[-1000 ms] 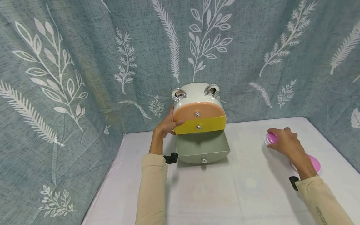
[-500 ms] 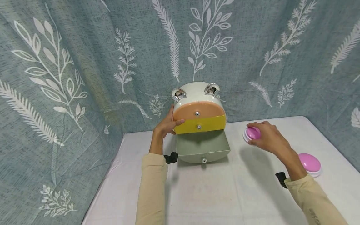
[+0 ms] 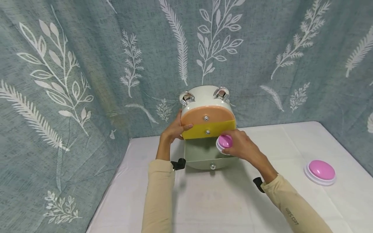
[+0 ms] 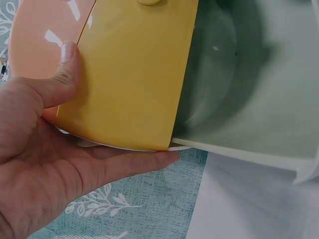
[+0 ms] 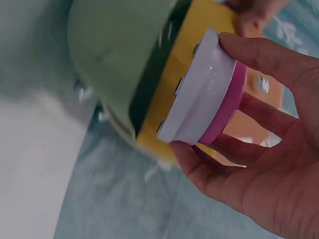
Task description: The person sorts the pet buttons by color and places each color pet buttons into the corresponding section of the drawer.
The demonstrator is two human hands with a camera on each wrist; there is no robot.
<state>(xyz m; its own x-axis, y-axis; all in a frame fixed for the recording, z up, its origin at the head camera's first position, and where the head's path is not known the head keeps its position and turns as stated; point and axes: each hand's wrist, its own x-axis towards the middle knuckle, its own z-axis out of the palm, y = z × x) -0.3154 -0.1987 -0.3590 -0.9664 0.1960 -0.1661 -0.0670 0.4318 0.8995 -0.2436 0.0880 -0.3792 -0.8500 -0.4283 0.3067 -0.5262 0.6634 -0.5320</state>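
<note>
A small white drawer cabinet point(image 3: 204, 94) with two silver ring-shaped ears stands at the back of the table. Its orange top drawer point(image 3: 209, 112) and yellow middle drawer point(image 3: 201, 130) are pushed in. The sage-green bottom drawer point(image 3: 199, 152) is pulled out. My left hand point(image 3: 174, 128) holds the cabinet's left side, thumb over the front and fingers along the side. My right hand point(image 3: 244, 146) pinches a round push button point(image 5: 199, 99) by its white base, above the right part of the green drawer. Its pink dome faces the palm in the right wrist view.
A second pink-domed push button point(image 3: 321, 170) lies on the right of the white-covered table point(image 3: 209, 204). Behind the cabinet hangs a blue-green curtain point(image 3: 151, 64) with white leaf prints, which also runs along both sides.
My right hand has carried the push button leftward from the right of the table to over the green drawer. The second button is now fully uncovered. My left hand keeps its hold.
</note>
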